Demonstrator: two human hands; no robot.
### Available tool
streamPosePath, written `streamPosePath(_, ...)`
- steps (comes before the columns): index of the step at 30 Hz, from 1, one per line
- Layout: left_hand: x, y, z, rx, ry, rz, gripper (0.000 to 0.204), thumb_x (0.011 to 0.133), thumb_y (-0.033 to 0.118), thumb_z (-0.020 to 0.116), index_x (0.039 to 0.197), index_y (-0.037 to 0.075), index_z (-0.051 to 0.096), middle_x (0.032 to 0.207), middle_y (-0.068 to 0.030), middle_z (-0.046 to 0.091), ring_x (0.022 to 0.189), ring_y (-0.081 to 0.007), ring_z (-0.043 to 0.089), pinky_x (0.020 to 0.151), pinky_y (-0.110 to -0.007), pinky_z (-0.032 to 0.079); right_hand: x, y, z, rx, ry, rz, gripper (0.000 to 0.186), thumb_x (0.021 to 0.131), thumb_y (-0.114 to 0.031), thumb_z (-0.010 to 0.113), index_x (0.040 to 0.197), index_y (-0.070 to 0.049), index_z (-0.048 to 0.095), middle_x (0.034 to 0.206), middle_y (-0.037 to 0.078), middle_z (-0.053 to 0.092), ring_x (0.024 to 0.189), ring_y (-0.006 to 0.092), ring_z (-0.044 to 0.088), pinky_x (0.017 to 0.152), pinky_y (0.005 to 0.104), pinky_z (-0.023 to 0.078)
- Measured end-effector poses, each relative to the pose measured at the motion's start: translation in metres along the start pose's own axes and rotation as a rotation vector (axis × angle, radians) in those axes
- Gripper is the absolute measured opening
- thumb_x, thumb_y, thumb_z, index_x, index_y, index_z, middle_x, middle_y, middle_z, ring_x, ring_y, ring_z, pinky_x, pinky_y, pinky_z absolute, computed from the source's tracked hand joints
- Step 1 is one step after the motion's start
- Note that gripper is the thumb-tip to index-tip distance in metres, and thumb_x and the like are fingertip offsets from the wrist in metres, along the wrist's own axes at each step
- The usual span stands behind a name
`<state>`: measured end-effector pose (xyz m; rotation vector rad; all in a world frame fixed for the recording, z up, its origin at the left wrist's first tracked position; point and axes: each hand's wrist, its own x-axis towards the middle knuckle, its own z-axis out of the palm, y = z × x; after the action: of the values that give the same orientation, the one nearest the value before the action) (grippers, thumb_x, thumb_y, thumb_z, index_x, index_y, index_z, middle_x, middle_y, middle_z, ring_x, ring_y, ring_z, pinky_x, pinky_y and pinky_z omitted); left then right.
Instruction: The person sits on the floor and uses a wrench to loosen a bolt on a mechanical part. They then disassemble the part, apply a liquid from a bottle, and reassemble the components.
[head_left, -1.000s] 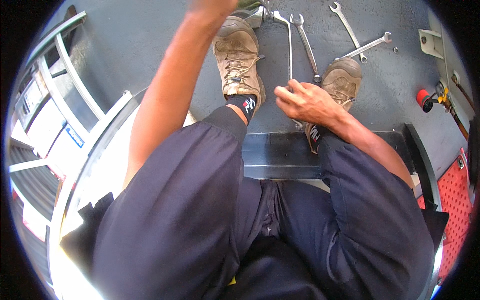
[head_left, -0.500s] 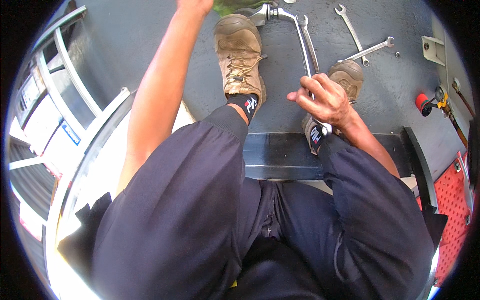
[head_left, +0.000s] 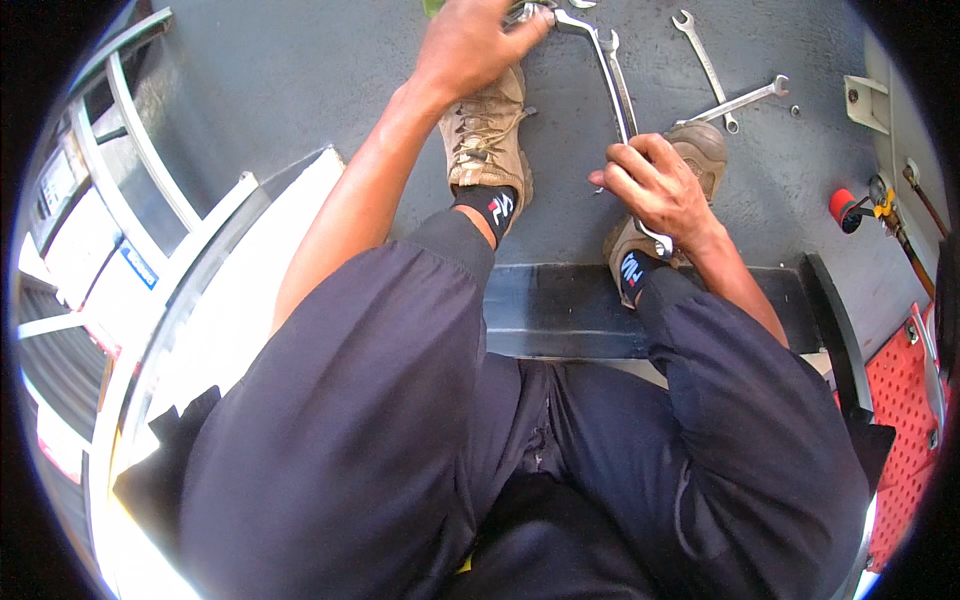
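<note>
My right hand (head_left: 655,190) is wrapped round a long offset box wrench (head_left: 598,62), its near ring end poking out below my palm. The wrench's far end reaches a metal fitting (head_left: 534,11) at the top edge, just beyond my left shoe. My left hand (head_left: 470,48) lies over that fitting, thumb pressed to it; its other fingertips run out of the picture. Beside the held wrench is a combination wrench (head_left: 618,78), its lower end hidden behind my right hand. My left shoe (head_left: 482,135) is partly under my left hand.
Two more wrenches, one upright (head_left: 704,66) and one slanted (head_left: 745,101), cross near my right shoe (head_left: 700,155). A small nut (head_left: 795,110) lies beside them. A red-capped fitting (head_left: 843,204) and a bracket (head_left: 866,102) are at right; metal rails (head_left: 152,150) at left.
My left hand has come down and right from the top edge onto the metal fitting, covering most of it. My right hand and the box wrench's near end have shifted slightly.
</note>
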<state>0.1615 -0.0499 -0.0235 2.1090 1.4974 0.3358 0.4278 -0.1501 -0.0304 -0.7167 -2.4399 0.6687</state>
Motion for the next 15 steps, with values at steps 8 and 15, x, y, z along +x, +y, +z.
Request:
streamPosePath(8,0.011,0.011,0.013,0.111,-0.155,-0.082,0.031,0.093,0.032,0.070,0.115,0.010,0.068,0.116,-0.0138,0.061,0.111,-0.0348,0.061,0.094,-0.049,0.050,0.005,-0.022,-0.006,0.970,0.139,0.701,0.056,0.093,0.000,0.067,0.145,-0.003,0.047,0.128,0.016,0.057,0.116,0.0256,0.063,0.083,0.0342,0.061)
streamPosePath(15,0.012,0.018,0.013,0.126,-0.149,-0.096,0.029,0.092,0.033,0.070,0.110,0.010,0.069,0.112,-0.0133,0.062,0.107,-0.0353,0.062,0.092,-0.049,0.051,0.022,-0.004,0.034,0.715,-0.013,1.224,0.048,0.097,-0.026,0.072,0.129,0.005,0.055,0.098,0.026,0.071,0.078,0.0323,0.075,0.073,0.0397,0.060)
